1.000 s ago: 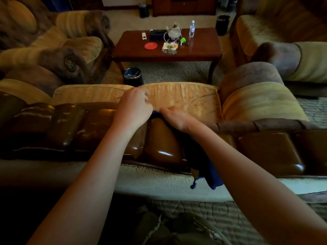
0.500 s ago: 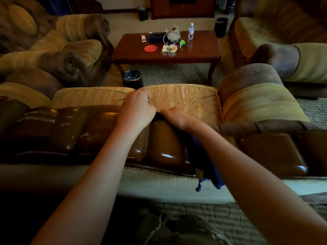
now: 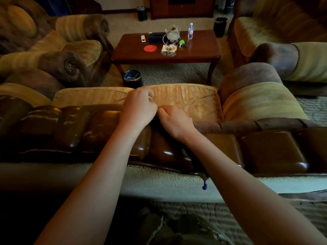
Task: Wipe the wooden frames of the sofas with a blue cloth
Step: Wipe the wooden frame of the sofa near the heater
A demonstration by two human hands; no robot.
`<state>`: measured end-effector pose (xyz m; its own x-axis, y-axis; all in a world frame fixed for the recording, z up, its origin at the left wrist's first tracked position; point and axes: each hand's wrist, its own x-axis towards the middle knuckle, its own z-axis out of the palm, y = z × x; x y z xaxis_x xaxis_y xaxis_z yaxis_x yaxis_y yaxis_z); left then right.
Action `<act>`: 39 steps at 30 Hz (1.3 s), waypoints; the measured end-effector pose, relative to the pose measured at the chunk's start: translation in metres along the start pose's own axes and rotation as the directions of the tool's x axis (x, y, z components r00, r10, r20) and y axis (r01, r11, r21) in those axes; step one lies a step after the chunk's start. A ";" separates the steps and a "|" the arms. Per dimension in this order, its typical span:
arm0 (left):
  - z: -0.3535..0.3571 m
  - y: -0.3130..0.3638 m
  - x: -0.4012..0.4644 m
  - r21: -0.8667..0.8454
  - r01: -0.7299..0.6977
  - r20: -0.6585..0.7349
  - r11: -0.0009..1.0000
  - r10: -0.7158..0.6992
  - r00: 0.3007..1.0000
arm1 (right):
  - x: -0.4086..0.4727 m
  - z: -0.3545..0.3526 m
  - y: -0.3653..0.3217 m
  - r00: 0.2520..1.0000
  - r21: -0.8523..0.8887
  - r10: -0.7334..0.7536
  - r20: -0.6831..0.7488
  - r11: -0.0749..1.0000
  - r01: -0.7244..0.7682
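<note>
Nearest me a dark blue cloth hangs mostly hidden under my right forearm over the glossy brown wooden frame, my right hand curled on it, left hand curled alongside, its hold unclear.

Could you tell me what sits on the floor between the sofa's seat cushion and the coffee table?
In the head view, a dark round bin stands on the carpet between the seat cushion and the coffee table.
</note>
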<state>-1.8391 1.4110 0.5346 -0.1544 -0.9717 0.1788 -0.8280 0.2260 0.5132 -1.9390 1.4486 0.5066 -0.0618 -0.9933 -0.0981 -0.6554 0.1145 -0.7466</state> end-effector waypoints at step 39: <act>-0.018 -0.002 0.003 0.013 -0.124 0.273 0.992 0.116 0.955 | 0.012 -0.006 0.004 0.966 -0.100 0.255 0.040 0.963 -0.250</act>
<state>-1.8278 1.4088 0.5494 -0.3905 -0.9206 0.0010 -0.8096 0.3439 0.4757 -1.9466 1.4373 0.5065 -0.1963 -0.9297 -0.3117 -0.6913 0.3567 -0.6284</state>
